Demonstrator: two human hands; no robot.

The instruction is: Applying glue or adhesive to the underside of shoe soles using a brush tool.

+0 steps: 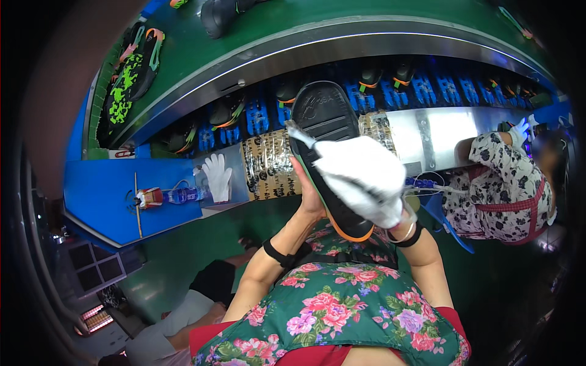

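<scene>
A long black shoe (325,110) slants across the middle of the view with its ridged, flat-looking face toward me and an orange edge at its near end. My left hand (311,194) grips it from the left side, thumb along the edge, the other fingers hidden behind. Over the shoe lies my right hand (363,174) in a white glove, blurred and bunched closed. A short greyish tip (300,134) sticks out from the glove against the shoe's left edge; what it belongs to cannot be made out.
Ahead runs a line of blue holders (257,116) with black-and-orange shoes. A green shelf (293,30) lies above it. On the blue table (104,189) at left are a white glove (217,177), a bottle (183,195) and a stick (138,213). A co-worker (494,183) sits at right.
</scene>
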